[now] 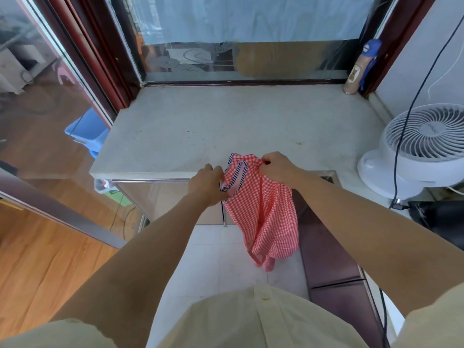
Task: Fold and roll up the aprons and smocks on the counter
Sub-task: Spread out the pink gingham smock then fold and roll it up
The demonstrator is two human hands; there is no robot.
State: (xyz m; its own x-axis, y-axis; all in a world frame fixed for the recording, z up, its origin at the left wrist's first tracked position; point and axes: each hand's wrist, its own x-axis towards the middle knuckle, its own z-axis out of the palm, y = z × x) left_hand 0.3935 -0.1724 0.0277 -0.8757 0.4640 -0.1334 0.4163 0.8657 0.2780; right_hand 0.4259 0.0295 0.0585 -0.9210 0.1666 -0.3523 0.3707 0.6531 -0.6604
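Pale-yellow shirt front (251, 322) sits lowest. Left hand (208, 185) and right hand (276, 167) each pinch, in a closed grip, the red-and-white checked fabric smock (266, 212), which hangs at the near edge of the grey stone table (226, 126); spreading it flat there first seems wise.

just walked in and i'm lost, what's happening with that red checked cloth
A person stands at the counter holding a red-and-white checked smock up by its top edge. The left grip pinches the striped trim and the right grip bunches the fabric beside it. The rest hangs down in front of the counter toward the floor, so nothing is laid flat, folded or rolled yet. A white fan sits at the right.
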